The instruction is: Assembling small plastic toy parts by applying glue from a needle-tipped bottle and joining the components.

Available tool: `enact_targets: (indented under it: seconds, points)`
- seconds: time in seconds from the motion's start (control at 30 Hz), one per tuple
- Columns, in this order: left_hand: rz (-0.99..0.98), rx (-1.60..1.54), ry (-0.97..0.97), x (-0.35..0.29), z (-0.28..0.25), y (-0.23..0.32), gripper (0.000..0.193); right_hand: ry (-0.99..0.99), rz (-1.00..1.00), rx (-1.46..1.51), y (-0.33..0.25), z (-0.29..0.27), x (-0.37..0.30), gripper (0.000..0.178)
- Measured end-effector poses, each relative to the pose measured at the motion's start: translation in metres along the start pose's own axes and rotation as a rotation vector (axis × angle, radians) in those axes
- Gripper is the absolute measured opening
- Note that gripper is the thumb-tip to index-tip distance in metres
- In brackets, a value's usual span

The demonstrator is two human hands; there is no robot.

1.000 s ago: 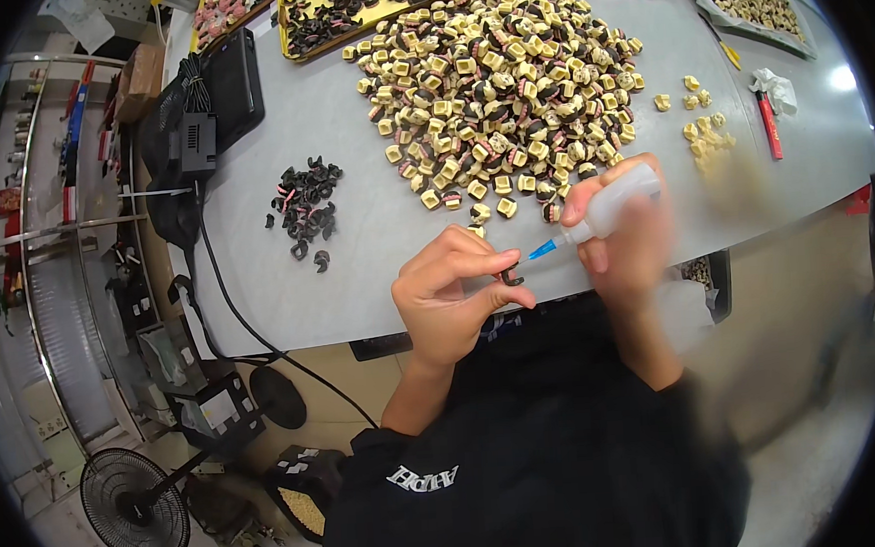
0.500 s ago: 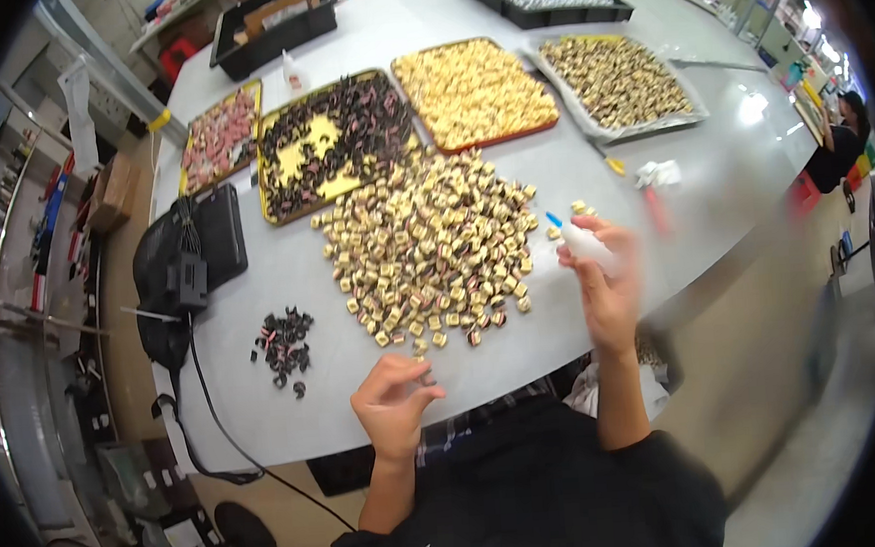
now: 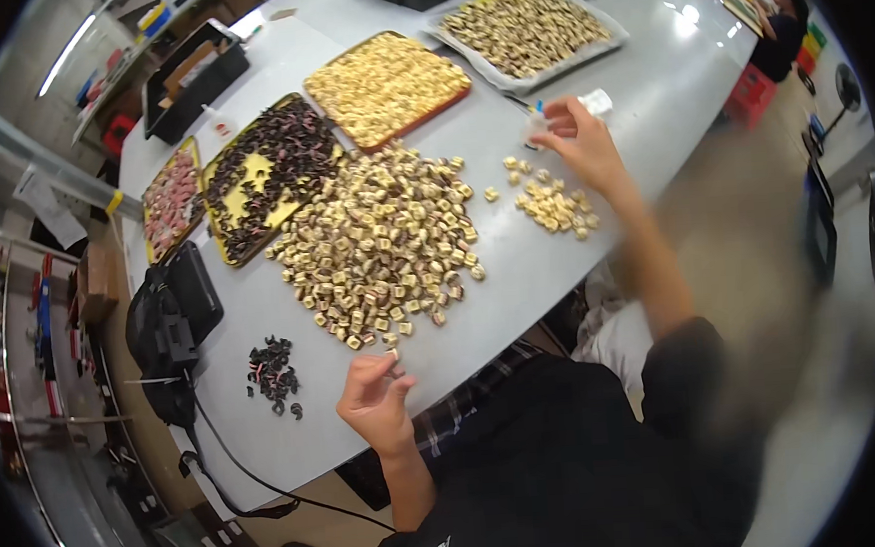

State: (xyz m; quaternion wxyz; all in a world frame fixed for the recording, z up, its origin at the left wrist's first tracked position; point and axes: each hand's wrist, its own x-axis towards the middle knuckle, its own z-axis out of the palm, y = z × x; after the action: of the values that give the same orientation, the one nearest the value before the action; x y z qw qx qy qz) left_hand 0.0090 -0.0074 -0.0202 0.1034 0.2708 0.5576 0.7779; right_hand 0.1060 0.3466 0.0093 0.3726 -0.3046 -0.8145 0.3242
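Bottle (image 3: 533,129) at right hand (image 3: 586,148) — blue tip (image 3: 538,106) up — near cream pieces (image 3: 552,206).

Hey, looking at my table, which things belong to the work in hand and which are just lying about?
Likely part of the work:
Blue-tipped bottle at the right hand
Large pile of small pieces
Small heap of dark pieces
Loose cream pieces
Yellow tray of dark pieces

Seemingly just lying about:
White tissue
Black bag or case
Black crate
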Motion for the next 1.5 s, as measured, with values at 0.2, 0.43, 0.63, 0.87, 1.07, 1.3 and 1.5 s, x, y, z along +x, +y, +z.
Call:
enact_targets:
  seconds: [0.2, 0.43, 0.63, 0.87, 1.07, 1.3, 1.5]
  points:
    - [0.026, 0.025, 0.013, -0.002, -0.002, 0.000, 0.023, -0.111, 0.044, -0.124, -0.012, -0.042, -0.043, 0.017]
    - [-0.009, 0.003, 0.021, -0.006, -0.002, 0.001, 0.028, -0.347, 0.057, -0.037, -0.012, -0.050, -0.056, 0.013]
    - [0.011, 0.028, 0.031, -0.007, -0.001, 0.001, 0.031, -0.434, 0.001, -0.091, -0.012, -0.042, -0.051, 0.014]
    - [0.006, 0.048, 0.011, 0.001, 0.001, 0.004, 0.032, -0.049, -0.312, -0.072, -0.043, -0.040, -0.055, 0.017]
    - [0.028, -0.055, -0.017, 0.002, -0.002, 0.000, 0.030, -0.131, -0.355, 0.573, -0.117, 0.053, -0.138, 0.021]
    - [0.043, -0.030, -0.046, 0.000, -0.009, -0.001, 0.032, -0.293, -0.224, 0.769, -0.136, 0.094, -0.168, 0.023]
    - [0.072, -0.013, -0.041, 0.001, -0.007, -0.001, 0.033, -0.369, -0.148, 0.841, -0.135, 0.098, -0.169, 0.024]
